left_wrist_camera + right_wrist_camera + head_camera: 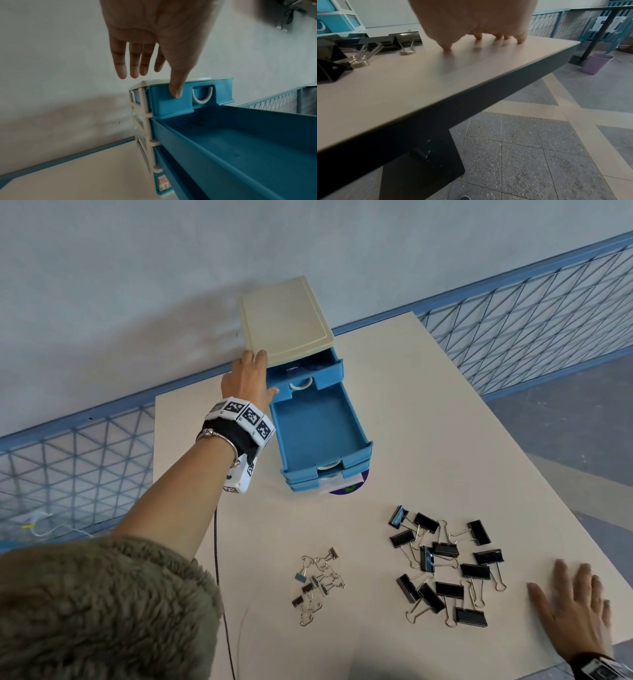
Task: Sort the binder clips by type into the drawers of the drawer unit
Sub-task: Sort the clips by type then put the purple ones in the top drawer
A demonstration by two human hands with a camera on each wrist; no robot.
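Note:
A cream drawer unit (287,320) with blue drawers stands at the back of the table. Its top drawer (308,371) is slightly out and the second drawer (318,429) is pulled far out and shows nothing inside. My left hand (246,374) is at the unit's left front corner, fingers straight, with the thumb (175,89) pressing the top drawer's front (171,102). Several large black binder clips (445,566) lie in a pile at front right, several small ones (317,583) to their left. My right hand (575,607) rests flat on the table beside the large clips.
The table's right edge (488,83) runs close to my right hand, with tiled floor below. A blue mesh fence (531,299) lines the table's back and right side. A thin cable (222,594) trails over the table's left front. A purple bin (597,63) stands on the floor.

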